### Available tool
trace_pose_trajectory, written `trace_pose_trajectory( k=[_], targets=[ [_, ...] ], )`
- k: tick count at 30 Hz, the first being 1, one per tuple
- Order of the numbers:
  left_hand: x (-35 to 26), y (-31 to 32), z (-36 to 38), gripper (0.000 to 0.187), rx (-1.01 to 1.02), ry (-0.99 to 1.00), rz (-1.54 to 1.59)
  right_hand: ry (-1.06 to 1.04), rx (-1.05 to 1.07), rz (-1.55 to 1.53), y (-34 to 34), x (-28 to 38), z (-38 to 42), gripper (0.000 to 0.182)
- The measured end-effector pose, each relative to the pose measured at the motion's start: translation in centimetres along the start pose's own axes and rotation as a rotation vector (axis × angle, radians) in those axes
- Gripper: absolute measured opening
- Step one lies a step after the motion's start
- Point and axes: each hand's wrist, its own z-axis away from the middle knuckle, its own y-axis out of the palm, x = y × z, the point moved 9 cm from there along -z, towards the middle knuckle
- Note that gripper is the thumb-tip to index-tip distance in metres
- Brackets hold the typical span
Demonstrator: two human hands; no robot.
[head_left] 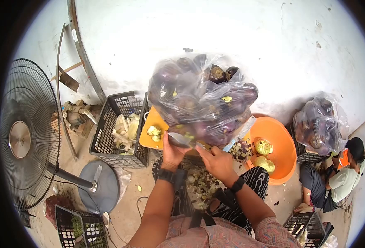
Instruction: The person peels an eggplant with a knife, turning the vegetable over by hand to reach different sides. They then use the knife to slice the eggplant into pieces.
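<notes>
Patterned shirt cloth (228,235) sits nearest the camera, with 2 forearms (153,211) reaching forward from it. Ahead of them, a dark eggplant (186,129) lies at the fingertips of the left grip (172,153), just in front of the palm and to the left of the right grip (217,161). Thumb and fingers of the left grip are bent around its near end, not spread wide; how far they wrap underneath is hidden. Right-hand fingers are curled closed on a knife (200,145), whose pale blade points leftward against the eggplant; blur hides exactly where the edge meets the skin.

Close behind, a clear plastic bag (215,103) bulges with more eggplants. Under it shows a yellow board (146,138), carrying 1 pale-green piece (154,132) left of the hands. To the right, a blue-handled cleaver (232,144) rests beside an orange basin (283,136) that holds 2 more pale-green pieces (264,156). Below the hands, peelings (201,182) lie scattered between the knees.
</notes>
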Motion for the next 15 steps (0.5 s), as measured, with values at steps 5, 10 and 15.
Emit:
trace_pose_trajectory(
  k=[5,10,15],
  targets=[
    [0.0,-0.9,-0.2,0.069,-0.039,-0.018,-0.113,0.101,0.058,0.023,1.3,-0.4,-2.7,0.040],
    [-0.2,-0.4,0.1,0.070,-0.072,-0.021,-0.084,0.002,-0.002,-0.058,0.7,0.9,-0.7,0.039],
    [0.0,-0.6,-0.4,0.071,-0.077,0.001,-0.079,0.019,0.006,-0.026,-0.2,0.6,1.1,0.037]
  ],
)
